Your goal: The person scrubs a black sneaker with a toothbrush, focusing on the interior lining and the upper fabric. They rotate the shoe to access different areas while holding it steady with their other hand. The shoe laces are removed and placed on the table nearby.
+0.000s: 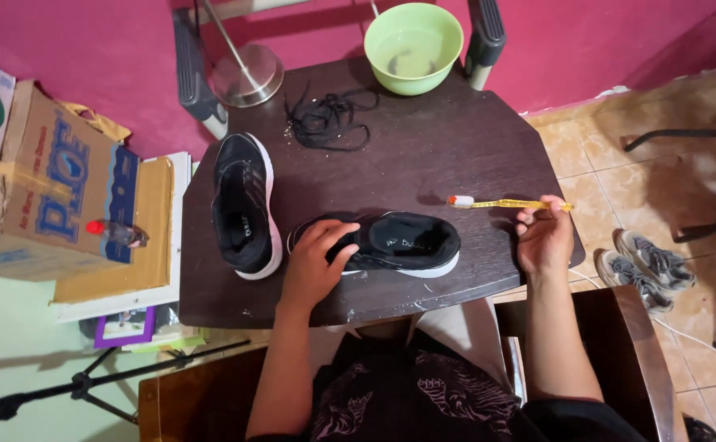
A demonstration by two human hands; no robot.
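Observation:
A black shoe with a white sole (pixel 411 243) lies on its side near the front edge of a dark wooden table (pixel 423 155). My left hand (pixel 318 258) rests on its toe end and holds it down. My right hand (pixel 543 236) grips the handle of a yellow toothbrush (pixel 501 203), whose white and red head points left just above the shoe. A second black shoe (pixel 245 205) stands to the left, toe pointing away from me. Black laces (pixel 329 119) lie in a loose heap farther back.
A light green bowl with water (pixel 413 45) sits at the table's far edge. Cardboard boxes (pixel 55 188) and a small bottle stand on the left. A grey pair of sneakers (pixel 644 266) lies on the tiled floor at right. A tripod leg crosses the lower left.

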